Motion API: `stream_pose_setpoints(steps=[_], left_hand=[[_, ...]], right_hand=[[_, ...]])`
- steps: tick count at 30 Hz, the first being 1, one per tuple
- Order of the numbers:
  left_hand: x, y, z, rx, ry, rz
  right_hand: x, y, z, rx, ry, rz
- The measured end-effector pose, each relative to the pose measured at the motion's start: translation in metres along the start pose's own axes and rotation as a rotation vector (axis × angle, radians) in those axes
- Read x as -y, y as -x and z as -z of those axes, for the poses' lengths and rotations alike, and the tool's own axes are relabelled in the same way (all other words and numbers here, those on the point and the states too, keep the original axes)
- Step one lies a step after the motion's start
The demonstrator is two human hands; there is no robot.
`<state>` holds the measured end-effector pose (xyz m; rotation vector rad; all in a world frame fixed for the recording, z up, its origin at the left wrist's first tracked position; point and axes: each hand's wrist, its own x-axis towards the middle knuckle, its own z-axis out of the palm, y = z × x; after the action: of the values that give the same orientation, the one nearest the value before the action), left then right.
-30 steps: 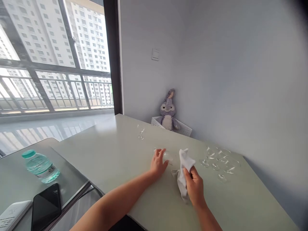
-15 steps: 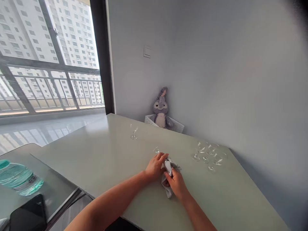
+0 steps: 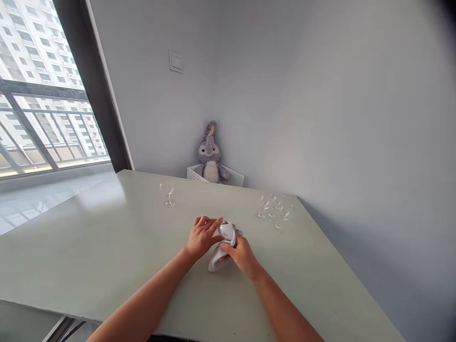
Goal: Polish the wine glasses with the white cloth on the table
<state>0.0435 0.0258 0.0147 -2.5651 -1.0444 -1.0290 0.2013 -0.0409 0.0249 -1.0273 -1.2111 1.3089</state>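
Observation:
Above the middle of the table, both hands meet at a wine glass (image 3: 225,230) and a pale grey cloth (image 3: 216,261). My left hand (image 3: 202,238) curves around the glass from the left, fingertips near its top edge and thumb below; the stem and foot are hidden. From the right, my right hand (image 3: 244,256) is closed on the cloth, thumb on top, pressing it to the glass. One end of the cloth hangs down toward me. Part of the cloth lies behind the glass, and whether it is also inside cannot be made out.
One clear stemmed glass (image 3: 169,195) stands at the back left of the pale table (image 3: 107,256). Several similar glasses (image 3: 279,213) stand grouped at the back right. Behind the table edge, a plush toy (image 3: 211,164) sits in a white perforated basket (image 3: 235,178) against the walls.
My view has swung right, so the bottle and phone have left the frame. The glass has turned in my hands; its foot no longer shows. The cloth's hanging end has shifted left.

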Motion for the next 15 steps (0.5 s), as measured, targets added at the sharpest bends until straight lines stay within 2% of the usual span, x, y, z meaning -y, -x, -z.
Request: stream_pose_setpoints(steps=[2,4,8,10,12,15], left_hand=[[0.003,0.001,0.000,0.025,0.060,-0.024],[0.002,0.000,0.003,0.027,0.085,-0.036],[-0.007,-0.005,0.015,-0.019,0.015,-0.044],[-0.008,-0.007,0.018,-0.008,0.005,-0.058],[-0.005,-0.006,0.018,0.048,0.048,-0.044],[0.003,-0.003,0.012,0.216,0.195,0.070]], right_hand=[[-0.001,0.000,0.001,-0.039,0.196,0.072],[0.000,-0.002,0.003,-0.049,0.218,0.073],[0.003,-0.006,0.011,-0.072,-0.132,-0.066],[0.006,-0.007,0.016,-0.029,-0.239,-0.100],[0.008,-0.006,0.021,0.061,-0.187,-0.097],[0.010,-0.003,0.025,0.161,0.044,-0.059]])
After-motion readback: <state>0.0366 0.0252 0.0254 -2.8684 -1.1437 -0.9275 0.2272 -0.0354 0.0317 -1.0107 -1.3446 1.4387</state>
